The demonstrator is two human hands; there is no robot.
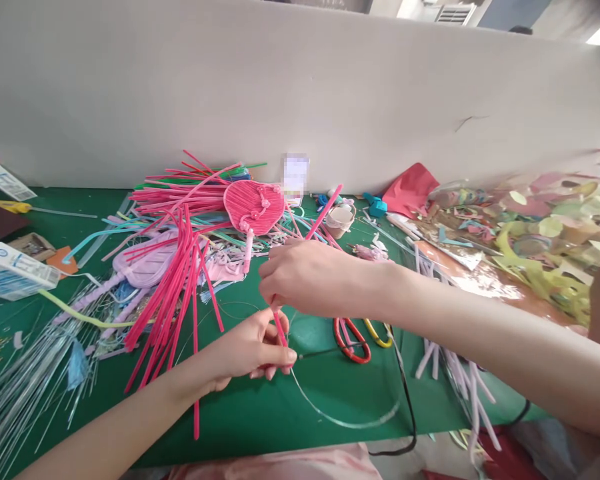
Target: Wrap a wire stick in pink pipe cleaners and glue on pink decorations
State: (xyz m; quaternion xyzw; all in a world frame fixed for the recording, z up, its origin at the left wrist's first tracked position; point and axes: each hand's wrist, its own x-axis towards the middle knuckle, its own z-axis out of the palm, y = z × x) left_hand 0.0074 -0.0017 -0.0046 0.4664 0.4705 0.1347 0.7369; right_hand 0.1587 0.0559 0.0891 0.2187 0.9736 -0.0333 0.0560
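My left hand is closed in a pinch on the lower end of a pink pipe cleaner and on a thin wire hoop that curves over the green mat. My right hand is just above it, fingers closed round the same pink pipe cleaner, whose upper end sticks up and to the right past the knuckles. A heap of loose pink pipe cleaners lies to the left. Behind the hands lies a finished pink fan-shaped piece.
Red-handled scissors and a yellow-handled tool lie right of the hands. A lilac fan piece lies left. Clear thin strips cover the near left, small cartons the far left, paper scraps the right. A white partition runs behind.
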